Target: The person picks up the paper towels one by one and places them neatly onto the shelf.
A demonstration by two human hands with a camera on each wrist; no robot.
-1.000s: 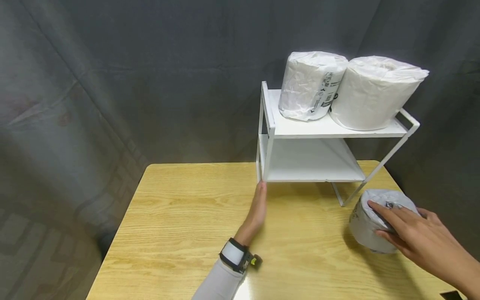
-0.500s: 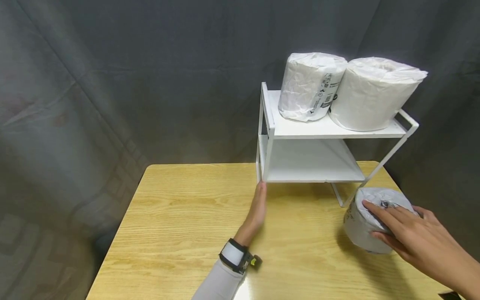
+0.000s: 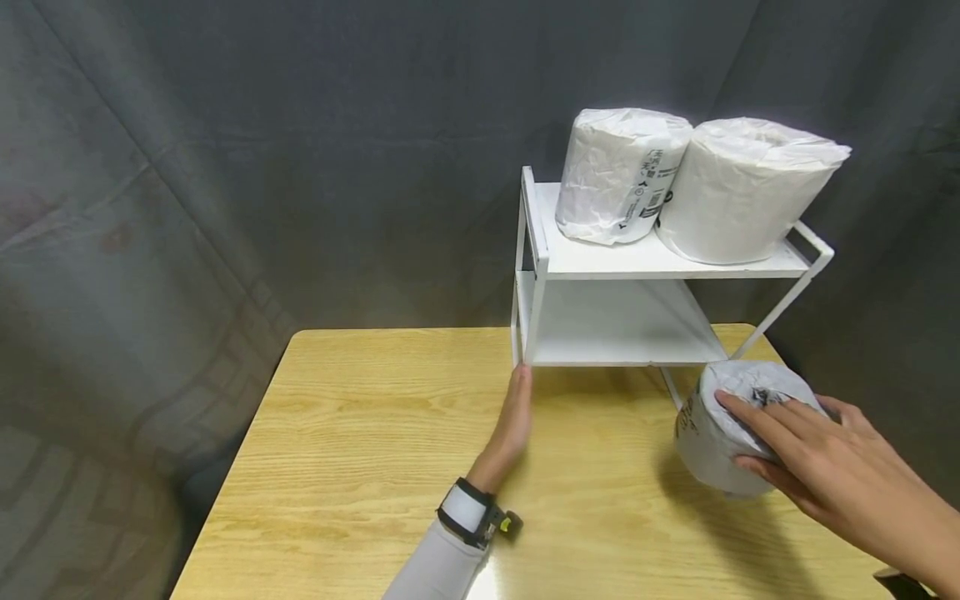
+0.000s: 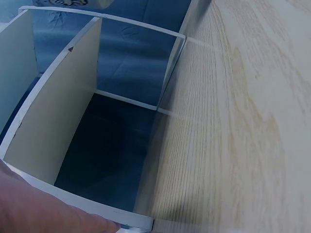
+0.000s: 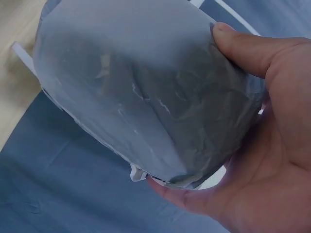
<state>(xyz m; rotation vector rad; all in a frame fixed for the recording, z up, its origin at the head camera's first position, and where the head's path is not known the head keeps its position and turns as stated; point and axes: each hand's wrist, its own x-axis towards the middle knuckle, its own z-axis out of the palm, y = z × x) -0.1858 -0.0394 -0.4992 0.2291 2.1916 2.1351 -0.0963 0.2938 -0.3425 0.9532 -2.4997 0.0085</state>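
My right hand grips a wrapped toilet paper roll from above, its fingers spread over the top end. In the right wrist view the thumb presses one side of the roll and a finger the other. The roll hangs above the table, in front of the right leg of a white two-tier shelf. My left hand, fingers straight, touches the foot of the shelf's front left leg. The left wrist view has only part of that hand beside the frame. Two more wrapped rolls, a left one and a right one, stand on the top tier.
The shelf stands at the back right of a wooden table. Dark grey curtains hang behind and beside it. Raised side rails edge the top tier, and the two rolls there touch each other.
My right hand has carried the roll slightly up and to the left, closer to the shelf's right leg. The left hand keeps its place at the left leg.
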